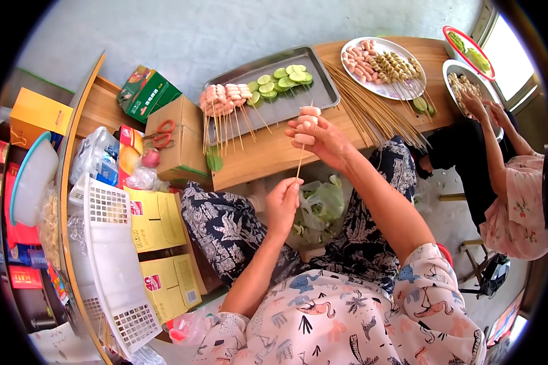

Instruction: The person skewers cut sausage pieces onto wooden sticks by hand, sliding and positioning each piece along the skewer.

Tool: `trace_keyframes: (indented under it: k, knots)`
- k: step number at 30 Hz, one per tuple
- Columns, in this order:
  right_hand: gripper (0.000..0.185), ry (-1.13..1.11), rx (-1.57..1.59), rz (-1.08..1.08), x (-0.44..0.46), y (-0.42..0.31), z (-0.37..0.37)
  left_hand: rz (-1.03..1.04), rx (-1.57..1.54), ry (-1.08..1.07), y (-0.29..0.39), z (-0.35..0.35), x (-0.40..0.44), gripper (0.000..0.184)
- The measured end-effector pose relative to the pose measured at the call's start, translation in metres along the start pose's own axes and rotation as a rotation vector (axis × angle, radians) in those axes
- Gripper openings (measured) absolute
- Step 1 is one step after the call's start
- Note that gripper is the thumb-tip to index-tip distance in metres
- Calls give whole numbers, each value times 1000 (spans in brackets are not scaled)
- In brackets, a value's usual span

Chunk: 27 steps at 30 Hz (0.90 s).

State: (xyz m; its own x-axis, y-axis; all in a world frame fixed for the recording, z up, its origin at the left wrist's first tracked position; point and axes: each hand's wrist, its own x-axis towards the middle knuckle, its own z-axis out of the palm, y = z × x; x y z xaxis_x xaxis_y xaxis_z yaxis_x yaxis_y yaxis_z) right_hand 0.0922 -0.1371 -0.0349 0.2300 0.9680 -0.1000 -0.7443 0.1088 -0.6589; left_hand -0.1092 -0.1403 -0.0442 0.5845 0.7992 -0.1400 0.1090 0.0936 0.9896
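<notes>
My left hand (283, 204) pinches the lower part of a thin wooden skewer (301, 161), held upright over my lap. Around its top my right hand (324, 141) grips several pink sausage pieces (308, 115) threaded on the stick. Behind my hands lies a metal tray (225, 79) with skewers of pink sausage (223, 100) at its left and skewered green slices (280, 82) at its middle. To the right, a bundle of bare sticks (368, 109) rests on the wooden table (249, 170).
A white plate (380, 91) of sausages and skewers stands back right. Beyond it, a co-worker's hands (478, 108) are over a metal bowl (449, 70). Cardboard box (175, 137), red scissors (162, 135) and a white basket (106, 255) are left; a green-filled bag (323, 204) sits below my hands.
</notes>
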Motion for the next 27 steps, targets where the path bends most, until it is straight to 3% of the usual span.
trace_keyframes:
  k: [3,10,16,25,27]
  knots:
    - [48,133,-104,51,-2,0,5,-26,7,107,2,-19,17,18]
    - [44,109,-105,27,1,-4,9,65,1,259,7,-85,116,16]
    - [40,90,-82,33,1,-7,4,125,307,464,-18,-116,218,19]
    - [32,80,-37,26,0,-15,-5,82,367,553,-33,-108,273,17]
    - [31,91,-44,38,-2,-17,-5,-11,336,539,-29,-106,274,17]
